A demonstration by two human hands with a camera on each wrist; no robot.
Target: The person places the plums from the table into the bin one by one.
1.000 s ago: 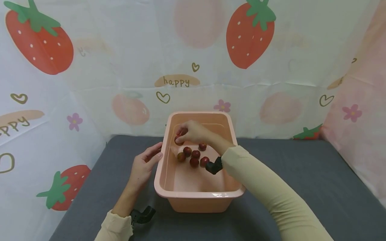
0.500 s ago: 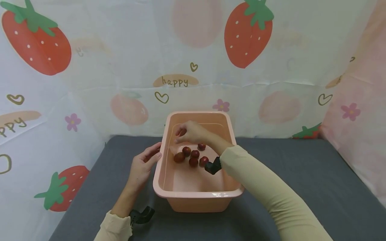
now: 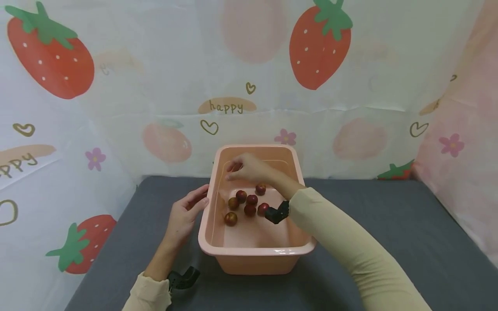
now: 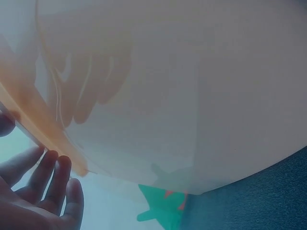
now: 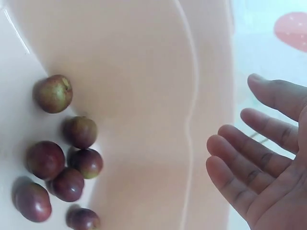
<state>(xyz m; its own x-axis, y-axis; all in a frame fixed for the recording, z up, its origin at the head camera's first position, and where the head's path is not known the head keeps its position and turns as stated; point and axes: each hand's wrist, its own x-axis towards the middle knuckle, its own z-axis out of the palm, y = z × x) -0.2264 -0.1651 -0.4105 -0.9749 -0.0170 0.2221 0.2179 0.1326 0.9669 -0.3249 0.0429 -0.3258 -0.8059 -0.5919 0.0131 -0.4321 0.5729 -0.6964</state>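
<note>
A pink plastic basin [image 3: 256, 251] holds several dark red plums [image 3: 250, 210] on its floor. One greener plum [image 3: 231, 219] lies a little nearer than the group, close to the left wall. Over the far left part of the basin hovers my right hand [image 3: 249, 168], with nothing in it. Its fingers are spread and slightly bent in the right wrist view, away from the plums [image 5: 45, 159]. My left hand [image 3: 186, 211] touches the basin's left rim. In the left wrist view, the left fingers [image 4: 60, 177] lie loosely against the rim from outside.
The basin stands on a dark grey cloth-covered table [image 3: 373, 242]. Behind it hangs a pale curtain [image 3: 249, 125] printed with strawberries, hearts and flowers. Black wrist mounts [image 3: 183, 277] sit at both cuffs.
My right hand has let go of a plum, which has dropped and rolled nearer along the basin's left side. My left hand has stayed at the rim.
</note>
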